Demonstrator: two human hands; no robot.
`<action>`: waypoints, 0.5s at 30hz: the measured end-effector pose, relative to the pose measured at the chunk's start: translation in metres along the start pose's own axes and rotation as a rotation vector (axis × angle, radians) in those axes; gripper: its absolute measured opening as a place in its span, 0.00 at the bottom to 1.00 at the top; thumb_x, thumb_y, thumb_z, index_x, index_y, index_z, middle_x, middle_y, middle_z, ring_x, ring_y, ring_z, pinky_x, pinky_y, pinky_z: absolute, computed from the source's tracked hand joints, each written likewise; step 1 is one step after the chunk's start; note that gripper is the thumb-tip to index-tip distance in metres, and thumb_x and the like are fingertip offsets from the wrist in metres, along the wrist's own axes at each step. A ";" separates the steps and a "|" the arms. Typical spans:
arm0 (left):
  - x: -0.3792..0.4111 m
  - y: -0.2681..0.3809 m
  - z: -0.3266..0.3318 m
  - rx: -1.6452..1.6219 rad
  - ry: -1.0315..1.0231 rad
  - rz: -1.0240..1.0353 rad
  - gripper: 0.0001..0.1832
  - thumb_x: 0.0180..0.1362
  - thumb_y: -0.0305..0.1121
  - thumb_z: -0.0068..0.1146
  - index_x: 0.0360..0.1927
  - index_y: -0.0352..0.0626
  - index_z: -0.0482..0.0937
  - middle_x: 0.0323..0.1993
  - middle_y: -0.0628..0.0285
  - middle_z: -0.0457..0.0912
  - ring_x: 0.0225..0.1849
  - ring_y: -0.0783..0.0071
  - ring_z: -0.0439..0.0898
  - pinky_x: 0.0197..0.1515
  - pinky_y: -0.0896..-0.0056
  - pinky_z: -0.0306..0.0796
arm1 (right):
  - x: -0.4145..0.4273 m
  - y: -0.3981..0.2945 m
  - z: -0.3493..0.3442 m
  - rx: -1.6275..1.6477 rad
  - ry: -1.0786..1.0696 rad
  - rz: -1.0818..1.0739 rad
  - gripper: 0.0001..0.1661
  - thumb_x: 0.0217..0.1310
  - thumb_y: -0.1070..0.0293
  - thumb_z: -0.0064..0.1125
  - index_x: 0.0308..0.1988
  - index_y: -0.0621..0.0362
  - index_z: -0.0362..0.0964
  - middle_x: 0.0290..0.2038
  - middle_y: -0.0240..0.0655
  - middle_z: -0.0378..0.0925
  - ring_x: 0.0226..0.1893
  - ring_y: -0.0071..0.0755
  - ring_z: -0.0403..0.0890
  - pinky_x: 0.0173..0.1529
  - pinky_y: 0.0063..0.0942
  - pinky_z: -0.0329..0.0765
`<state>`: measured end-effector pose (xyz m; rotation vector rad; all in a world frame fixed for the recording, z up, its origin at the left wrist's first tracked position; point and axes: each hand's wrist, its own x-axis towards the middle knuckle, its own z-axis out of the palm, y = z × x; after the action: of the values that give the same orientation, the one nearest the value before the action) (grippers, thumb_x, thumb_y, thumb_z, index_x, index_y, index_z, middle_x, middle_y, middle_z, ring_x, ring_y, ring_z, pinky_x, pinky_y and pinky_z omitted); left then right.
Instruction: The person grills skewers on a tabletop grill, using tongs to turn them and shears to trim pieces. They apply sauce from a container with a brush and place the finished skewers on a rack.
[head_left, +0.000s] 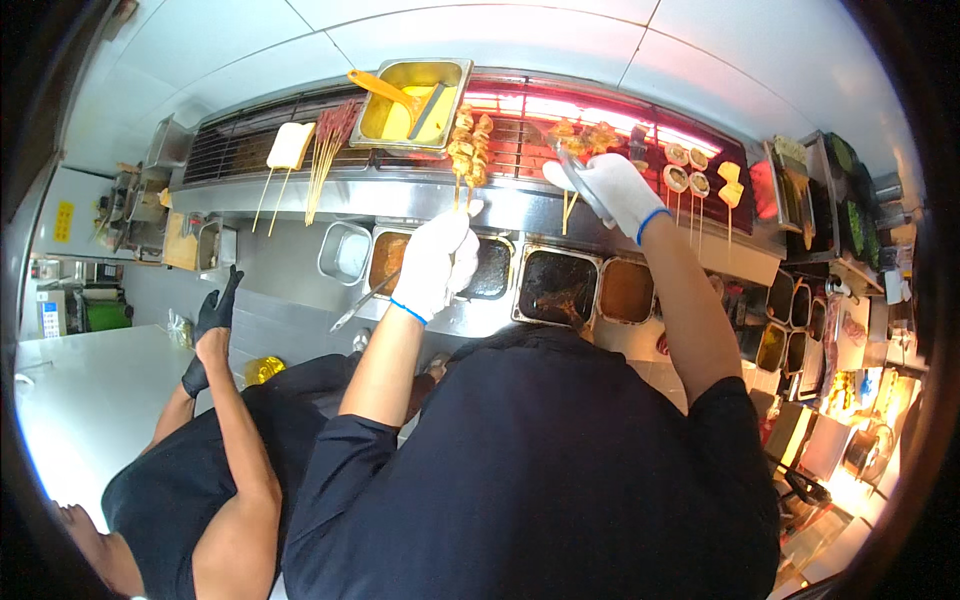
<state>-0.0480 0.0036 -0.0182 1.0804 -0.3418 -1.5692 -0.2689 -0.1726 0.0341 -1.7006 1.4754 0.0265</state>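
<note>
My left hand (439, 259), in a white glove with a blue cuff, is closed on the wooden sticks of two meat skewers (470, 150) at the grill's front edge. My right hand (611, 187), gloved alike, holds a metal tool (581, 184), perhaps scissors or tongs, whose tip is at browned skewered pieces (568, 139) over the red-glowing grill (517, 139). Left of the meat skewers, a steel pan (465, 82) of yellow liquid holds an orange-handled brush. Further left lie thin red meat skewers (336, 127) and skewered bread slices (289, 146).
Steel sauce pans (559, 281) stand in a row between me and the grill. More skewers (676, 178) lie right of my right hand. A co-worker in black gloves (214, 311) stands close on my left. Containers of food (772, 345) fill the counter at right.
</note>
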 end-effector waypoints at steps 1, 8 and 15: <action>0.000 -0.001 -0.005 -0.053 -0.043 0.000 0.23 0.74 0.39 0.50 0.65 0.35 0.71 0.21 0.69 0.71 0.13 0.82 0.62 0.13 0.78 0.55 | -0.006 -0.005 0.002 -0.083 0.107 -0.094 0.38 0.62 0.37 0.63 0.27 0.67 0.73 0.22 0.49 0.77 0.26 0.49 0.83 0.33 0.40 0.76; -0.028 0.005 0.000 -0.293 -0.267 -0.060 0.29 0.72 0.40 0.53 0.71 0.35 0.66 0.20 0.69 0.68 0.16 0.80 0.64 0.19 0.78 0.60 | -0.052 0.015 0.010 -0.255 0.527 -0.561 0.31 0.48 0.45 0.79 0.38 0.61 0.77 0.25 0.42 0.80 0.28 0.44 0.84 0.34 0.37 0.78; -0.042 0.014 0.017 -0.316 -0.335 -0.152 0.35 0.70 0.45 0.54 0.74 0.38 0.62 0.21 0.68 0.70 0.15 0.78 0.65 0.18 0.76 0.59 | -0.072 0.010 -0.005 -0.350 0.610 -0.701 0.22 0.50 0.54 0.75 0.39 0.56 0.78 0.30 0.39 0.80 0.32 0.45 0.83 0.37 0.40 0.79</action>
<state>-0.0547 0.0308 0.0197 0.6109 -0.2277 -1.8713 -0.3013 -0.1180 0.0693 -2.5917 1.2306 -0.6989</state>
